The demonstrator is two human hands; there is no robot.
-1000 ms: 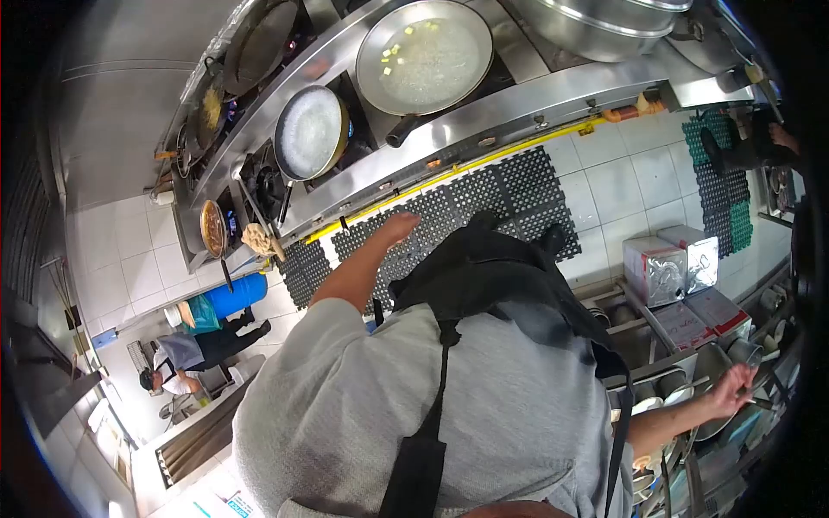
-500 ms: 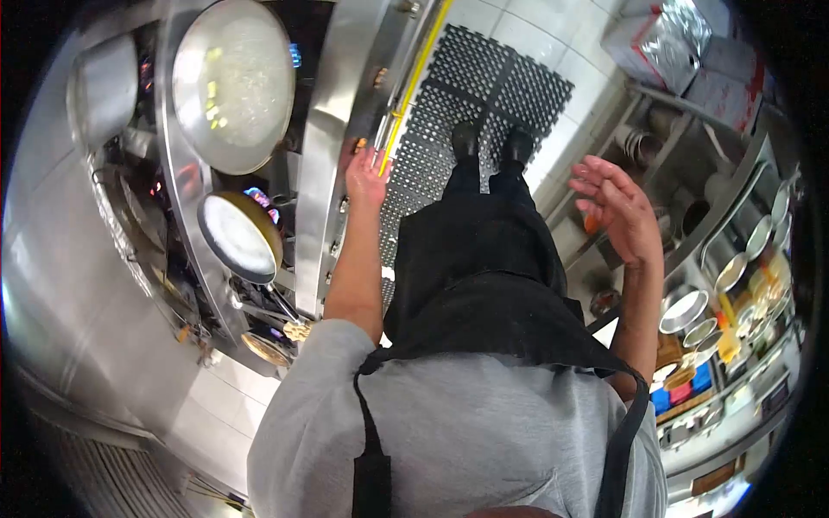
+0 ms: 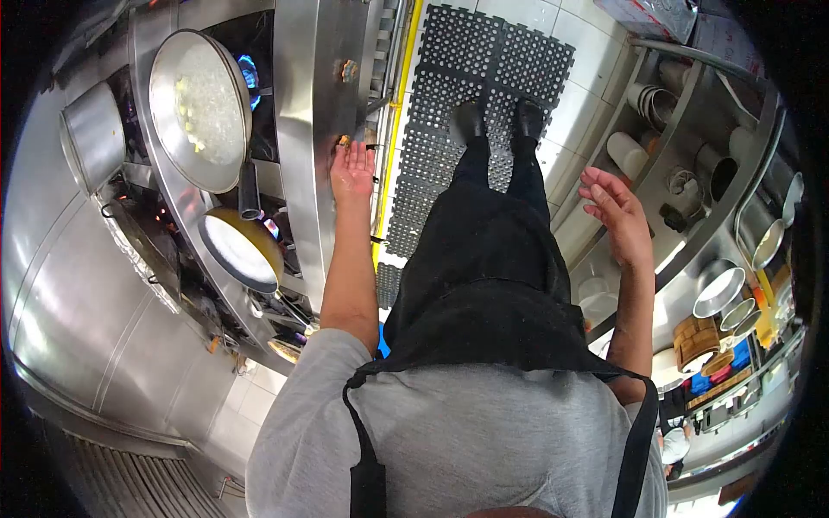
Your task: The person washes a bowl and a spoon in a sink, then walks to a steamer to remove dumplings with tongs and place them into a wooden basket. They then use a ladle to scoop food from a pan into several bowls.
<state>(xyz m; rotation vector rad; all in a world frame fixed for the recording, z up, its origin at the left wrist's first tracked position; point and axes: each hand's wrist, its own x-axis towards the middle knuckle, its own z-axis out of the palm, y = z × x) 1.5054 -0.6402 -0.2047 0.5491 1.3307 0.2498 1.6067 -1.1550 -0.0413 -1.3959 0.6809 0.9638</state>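
Left hand (image 3: 352,168) stays flat, fingers loose, palm on the steel stove ledge (image 3: 302,104). Right hand (image 3: 613,211) still raised, open, empty, near the prep shelf (image 3: 701,226). Large pan (image 3: 200,108) simmers beyond the ledge.

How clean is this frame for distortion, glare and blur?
Head view: heavy fisheye curves the stove front and floor mat, corners vignetted black; glare streaks the steel wall; left hand and right hand read sharp, little motion blur.

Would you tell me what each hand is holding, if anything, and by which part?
Nothing is held. The left hand rests open on the stove's front ledge; the right hand hangs open and empty in the air.
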